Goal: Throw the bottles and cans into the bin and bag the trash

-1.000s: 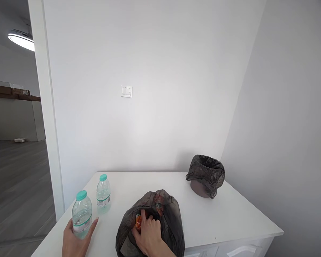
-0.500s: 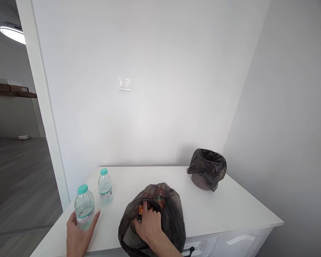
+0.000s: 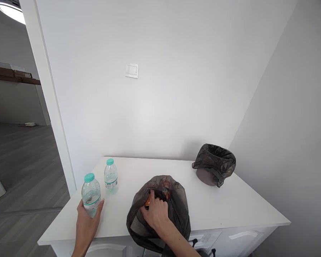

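My left hand (image 3: pixel 88 221) is curled round the lower part of a clear plastic water bottle (image 3: pixel 91 192) with a teal cap, which stands on the white cabinet top. Its thumb lies close along the bottle's right side. Behind it stands a second, similar water bottle (image 3: pixel 111 178). My right hand (image 3: pixel 157 213) reaches into the mouth of a black plastic bag (image 3: pixel 178 208) at the cabinet's front edge. Its fingers are bent round a shiny orange object (image 3: pixel 147 202), mostly hidden by the hand and bag. Reddish patches show on or through the bag.
At the back right stands a grey-brown bin (image 3: pixel 205 177) lined with another black bag (image 3: pixel 216 160). The white cabinet top (image 3: pixel 160 166) meets the wall behind, which carries a light switch (image 3: pixel 132 70). Black drawer handles (image 3: pixel 194 242) stick out below. A doorway opens at left.
The view has tilted down and shifted a little left. My left thumb has drawn closer to the bottle. My right hand sits slightly deeper in the bag, and less of the orange object shows.
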Motion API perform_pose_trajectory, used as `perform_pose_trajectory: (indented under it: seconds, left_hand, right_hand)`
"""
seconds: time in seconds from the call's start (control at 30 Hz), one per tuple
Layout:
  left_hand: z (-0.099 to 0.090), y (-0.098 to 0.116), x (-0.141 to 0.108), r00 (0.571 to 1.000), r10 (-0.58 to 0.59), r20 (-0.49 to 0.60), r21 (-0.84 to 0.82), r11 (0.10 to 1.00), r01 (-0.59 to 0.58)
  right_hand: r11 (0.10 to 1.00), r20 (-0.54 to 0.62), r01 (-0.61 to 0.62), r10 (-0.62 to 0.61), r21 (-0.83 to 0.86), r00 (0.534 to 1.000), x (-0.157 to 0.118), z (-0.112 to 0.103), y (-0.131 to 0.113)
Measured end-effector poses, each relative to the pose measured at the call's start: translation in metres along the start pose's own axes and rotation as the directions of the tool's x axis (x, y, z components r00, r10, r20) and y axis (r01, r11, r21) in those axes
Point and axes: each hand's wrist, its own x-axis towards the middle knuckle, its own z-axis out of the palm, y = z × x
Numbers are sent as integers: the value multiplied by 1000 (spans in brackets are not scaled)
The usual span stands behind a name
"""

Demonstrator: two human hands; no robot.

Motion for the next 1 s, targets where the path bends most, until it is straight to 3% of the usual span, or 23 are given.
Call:
perform_pose_trajectory:
  seconds: [0.17, 0.27, 0.33, 0.4, 0.47, 0.5, 0.57, 0.6, 0.67, 0.7, 0.73, 0.77, 0.8, 0.83, 0.9, 0.97, 1.0]
  left_hand:
    - [6, 3, 7, 994, 75, 81, -4, 997, -74]
    - [7, 9, 8, 991, 84, 109, -15, 996, -83]
    - [2, 15, 2, 995, 98, 35, -3, 995, -98]
    - [-6, 25, -10, 968, 211, -133, 43, 977, -207]
    - [-15, 38, -30, 879, 419, -228, 105, 908, -406]
    - [-19, 46, -42, 824, 535, -187, 114, 845, -523]
    - [-25, 63, -68, 697, 715, 54, 56, 695, -717]
    - [-27, 72, -80, 607, 766, 212, -1, 622, -783]
    - [-28, 86, -101, 401, 775, 489, -117, 513, -850]
    - [-27, 91, -108, 317, 756, 573, -158, 482, -862]
    - [-26, 93, -113, 263, 736, 624, -186, 467, -865]
    - [-25, 94, -116, 238, 721, 651, -203, 467, -860]
    - [-24, 92, -116, 261, 713, 650, -205, 496, -844]
    - [-22, 89, -113, 334, 707, 623, -194, 553, -810]
    - [-19, 83, -104, 571, 642, 512, -160, 724, -671]
    - [-18, 77, -92, 818, 469, 335, -147, 883, -446]
    - [-19, 74, -84, 908, 350, 230, -151, 935, -322]
  right_hand:
    - [996, 9, 10, -10, 84, 1000, -37, -15, 17]
    - [963, 89, 9, -35, 271, 995, -64, -35, 36]
    - [896, 212, -23, -80, 443, 974, -78, -54, 49]
    - [790, 332, -93, -145, 606, 932, -87, -74, 59]
    - [667, 399, -168, -210, 726, 893, -92, -89, 65]
    - [614, 418, -196, -240, 764, 876, -93, -95, 66]
    - [552, 434, -223, -288, 804, 853, -95, -103, 64]
    - [544, 434, -220, -303, 810, 848, -96, -105, 62]
    - [546, 423, -197, -327, 814, 845, -99, -110, 56]
    - [542, 414, -182, -342, 820, 844, -100, -112, 53]
    - [532, 404, -169, -364, 830, 839, -102, -113, 50]
    - [510, 395, -159, -395, 845, 829, -104, -115, 49]
    - [476, 387, -157, -436, 865, 812, -105, -114, 48]
    - [434, 376, -158, -477, 887, 795, -104, -112, 48]
    - [382, 338, -141, -518, 913, 786, -102, -101, 50]
    - [431, 280, -57, -476, 901, 834, -96, -79, 56]
    - [492, 248, -2, -436, 871, 865, -93, -64, 59]
